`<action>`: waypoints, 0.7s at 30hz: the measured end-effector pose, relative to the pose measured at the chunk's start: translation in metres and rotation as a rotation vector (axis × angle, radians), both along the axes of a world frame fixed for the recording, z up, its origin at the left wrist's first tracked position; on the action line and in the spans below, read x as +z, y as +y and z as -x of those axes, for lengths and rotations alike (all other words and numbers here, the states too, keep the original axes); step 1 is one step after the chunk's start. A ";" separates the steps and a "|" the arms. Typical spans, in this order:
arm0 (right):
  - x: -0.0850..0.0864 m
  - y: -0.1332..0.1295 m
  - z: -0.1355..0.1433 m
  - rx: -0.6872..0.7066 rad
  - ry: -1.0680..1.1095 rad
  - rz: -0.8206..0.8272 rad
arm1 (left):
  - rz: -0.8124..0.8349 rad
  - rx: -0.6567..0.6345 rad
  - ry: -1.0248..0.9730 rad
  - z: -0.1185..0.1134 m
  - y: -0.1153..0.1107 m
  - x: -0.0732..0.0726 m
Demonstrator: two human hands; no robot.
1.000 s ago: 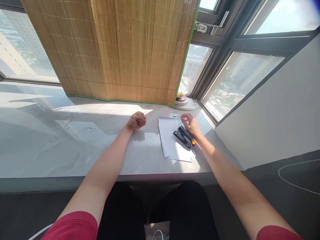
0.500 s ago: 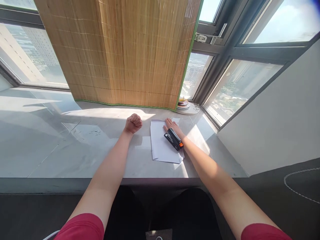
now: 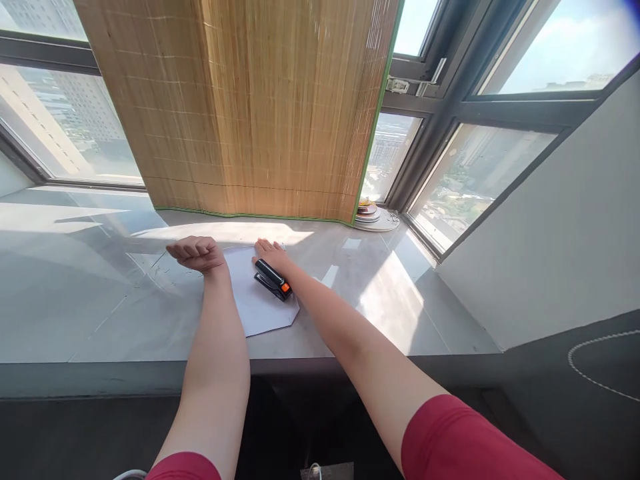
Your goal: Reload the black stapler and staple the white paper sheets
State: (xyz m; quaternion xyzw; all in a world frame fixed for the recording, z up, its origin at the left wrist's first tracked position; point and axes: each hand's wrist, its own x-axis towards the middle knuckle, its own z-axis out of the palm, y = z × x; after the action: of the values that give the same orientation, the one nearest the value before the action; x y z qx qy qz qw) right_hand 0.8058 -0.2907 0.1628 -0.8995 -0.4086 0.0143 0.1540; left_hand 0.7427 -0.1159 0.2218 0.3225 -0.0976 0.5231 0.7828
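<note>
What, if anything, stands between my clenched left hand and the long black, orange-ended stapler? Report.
Nothing visible stands between your left hand and the stapler; only flat white paper lies there. Your open right hand is along the stapler's far side.

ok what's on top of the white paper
A black stapler lies on the paper, and the right hand rests near its far edge. The left forearm hides part of the paper's left side; anything underneath cannot be seen.
</note>
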 end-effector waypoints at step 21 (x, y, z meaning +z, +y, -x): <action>-0.010 -0.200 0.001 -0.241 -0.058 0.121 | -0.624 -0.511 0.487 -0.052 -0.136 -0.029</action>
State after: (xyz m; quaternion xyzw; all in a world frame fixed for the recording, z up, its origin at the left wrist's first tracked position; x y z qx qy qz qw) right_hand 0.8052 -0.4903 0.1527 -0.9497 -0.3003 -0.0055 0.0882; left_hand 0.7950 -0.2521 0.1933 0.6213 -0.1402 0.1684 0.7523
